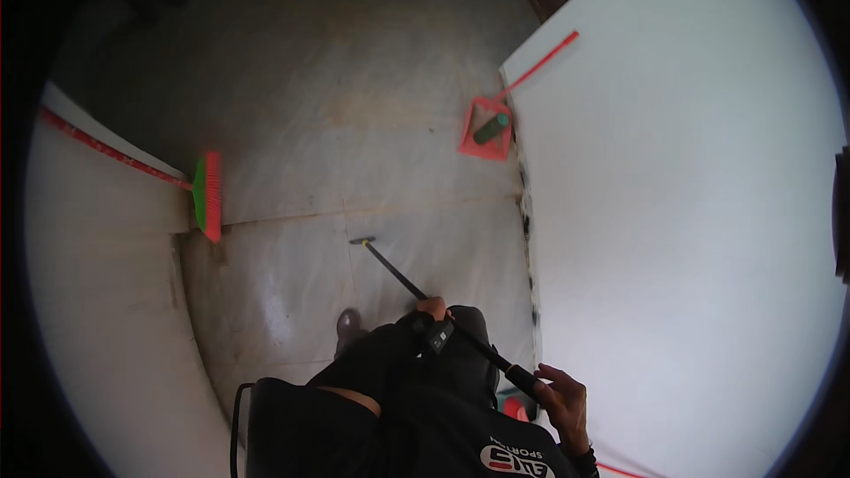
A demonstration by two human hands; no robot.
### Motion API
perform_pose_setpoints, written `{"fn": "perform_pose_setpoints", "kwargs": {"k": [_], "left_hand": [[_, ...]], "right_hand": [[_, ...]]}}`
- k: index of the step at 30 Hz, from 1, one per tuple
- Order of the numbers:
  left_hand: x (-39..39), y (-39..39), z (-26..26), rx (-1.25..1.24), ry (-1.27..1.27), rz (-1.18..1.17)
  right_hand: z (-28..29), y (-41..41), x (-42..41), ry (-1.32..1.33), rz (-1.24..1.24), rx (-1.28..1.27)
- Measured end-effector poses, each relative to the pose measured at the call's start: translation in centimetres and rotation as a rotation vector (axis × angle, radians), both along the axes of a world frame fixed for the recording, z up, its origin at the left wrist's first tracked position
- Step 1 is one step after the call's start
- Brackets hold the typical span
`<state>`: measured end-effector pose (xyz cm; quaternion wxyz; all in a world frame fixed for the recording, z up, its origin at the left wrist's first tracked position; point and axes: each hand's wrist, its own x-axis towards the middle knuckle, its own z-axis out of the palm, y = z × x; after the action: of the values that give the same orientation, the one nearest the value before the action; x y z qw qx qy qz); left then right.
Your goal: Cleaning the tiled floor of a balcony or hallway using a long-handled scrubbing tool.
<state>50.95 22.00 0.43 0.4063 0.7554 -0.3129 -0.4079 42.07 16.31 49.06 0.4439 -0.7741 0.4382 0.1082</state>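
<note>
A long black pole [398,272] slants across in front of me, held in both hands. Its small, flat, dark crosswise head [362,240] has a yellow joint and is at the tiled floor; I cannot tell whether it is a scraper or a squeegee. My left hand [433,307] wraps around the middle of the shaft, just above my knee. Near my right hip, my right hand [563,403] grips the thick black handle end [522,380], some of its fingers loosely raised. A dark shoe [348,324] shows on the floor left of the pole.
A green and red broom [208,196] leans at the left wall corner. By the right white wall [664,199] stands a red dustpan [488,146] holding a green cylindrical object [491,129]. A red object [515,407], partly hidden, sits beside my right leg. Tile seams cross the floor [398,166].
</note>
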Motion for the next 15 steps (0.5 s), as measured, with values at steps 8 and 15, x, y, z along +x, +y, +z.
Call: {"fn": "perform_pose_setpoints", "kwargs": {"k": [8, 15], "left_hand": [[12.3, -5.9, 7.4, -0.125, -0.304, 0.196], [14.7, -9.0, 4.5, -0.121, -0.073, 0.681]], "right_hand": [[-0.1, -10.8, 15.8, -0.810, 0.458, 0.370], [-1.4, -14.7, 27.4, -0.773, 0.634, 0.565]]}}
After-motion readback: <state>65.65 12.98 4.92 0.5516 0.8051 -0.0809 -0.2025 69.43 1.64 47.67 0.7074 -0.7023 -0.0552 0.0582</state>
